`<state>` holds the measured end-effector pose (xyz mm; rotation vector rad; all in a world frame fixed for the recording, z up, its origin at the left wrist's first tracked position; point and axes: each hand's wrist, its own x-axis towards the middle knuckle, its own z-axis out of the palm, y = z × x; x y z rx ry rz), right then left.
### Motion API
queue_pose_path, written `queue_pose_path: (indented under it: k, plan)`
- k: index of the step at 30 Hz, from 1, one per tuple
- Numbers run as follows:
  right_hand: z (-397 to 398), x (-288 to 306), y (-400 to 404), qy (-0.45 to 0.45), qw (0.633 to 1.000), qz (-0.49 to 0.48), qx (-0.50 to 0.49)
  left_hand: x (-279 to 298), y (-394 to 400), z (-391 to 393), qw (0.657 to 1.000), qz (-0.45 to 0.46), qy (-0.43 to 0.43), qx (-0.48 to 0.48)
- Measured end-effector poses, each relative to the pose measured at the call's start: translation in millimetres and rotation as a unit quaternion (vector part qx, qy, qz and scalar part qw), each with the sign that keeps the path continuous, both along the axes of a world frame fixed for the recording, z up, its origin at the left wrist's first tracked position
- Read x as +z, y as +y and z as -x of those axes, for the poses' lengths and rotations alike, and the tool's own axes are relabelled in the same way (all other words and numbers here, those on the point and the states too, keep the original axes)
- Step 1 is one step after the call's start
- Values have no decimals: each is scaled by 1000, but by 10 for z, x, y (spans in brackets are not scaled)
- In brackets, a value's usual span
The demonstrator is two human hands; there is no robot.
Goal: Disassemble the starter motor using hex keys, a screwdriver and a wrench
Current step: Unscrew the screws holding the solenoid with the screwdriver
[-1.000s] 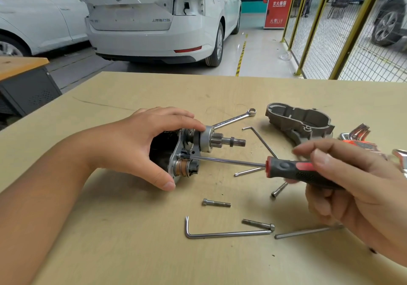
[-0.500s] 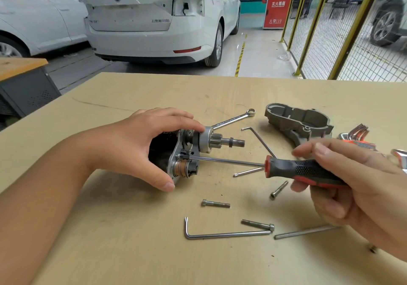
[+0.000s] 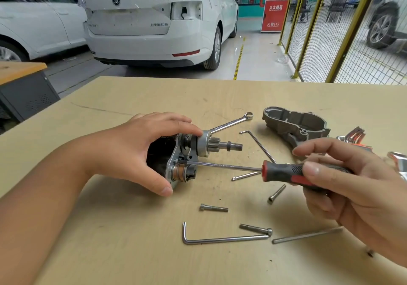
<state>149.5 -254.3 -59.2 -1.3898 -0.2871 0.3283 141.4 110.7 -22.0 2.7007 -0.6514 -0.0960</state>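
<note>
Head view: screwdriver (image 3: 284, 171) tip against starter motor (image 3: 182, 159).

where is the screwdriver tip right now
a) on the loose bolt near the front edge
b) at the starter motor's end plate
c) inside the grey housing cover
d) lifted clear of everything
b: the screwdriver, held by the right hand, has its shaft reaching to the end plate of the starter motor, which the left hand grips.
</note>
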Motion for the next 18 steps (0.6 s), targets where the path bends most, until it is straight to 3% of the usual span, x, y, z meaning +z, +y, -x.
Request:
queue_pose_path:
  k: [4, 8, 18]
  plan:
    - [15, -14, -8, -10, 1000, 4, -14, 6, 3, -5, 1000, 0, 3, 1]
    - [60, 54, 35, -27, 997, 71, -10, -21, 45, -26, 1000, -1, 10, 2]
    - [59, 51, 19, -23, 999, 22, -17, -215, 232, -167, 998, -4, -65, -10]
